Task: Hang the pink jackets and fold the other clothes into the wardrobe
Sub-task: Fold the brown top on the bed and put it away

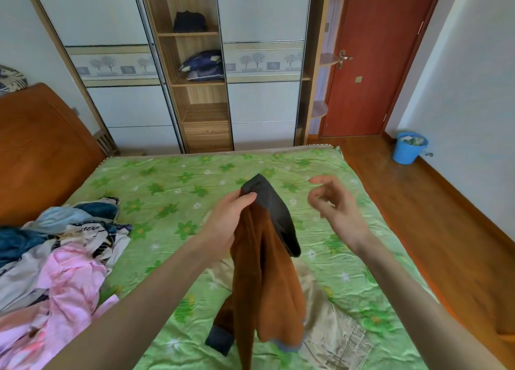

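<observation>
1. The left hand (pixel 231 219) gripped a brown garment (pixel 267 280) at its dark grey band (pixel 271 211), thumb curled over the cloth, and held it up above the bed (pixel 167 191)
2. The garment hung straight down from those fingers; a dark cuff (pixel 220 339) dangled at the bottom, well below the grip
3. The right hand (pixel 333 202) hovered just beside the band, fingers loosely curled and holding nothing, apart from the cloth
4. A beige garment (pixel 334 333) lay flat on the bed beneath the hanging piece
5. A heap of clothes (pixel 55 258), pink jacket (pixel 72 283) among them, lay well to the far side of the left hand
6. The wardrobe (pixel 200 91) stood beyond the fingertips across the bed, its middle shelves open and partly stocked
7. Judgement: the step in hand was folding. The free fingers would do best to take the band's far corner, so the piece spreads square before it is laid flat; a one-handed grip risks a twisted fold
</observation>
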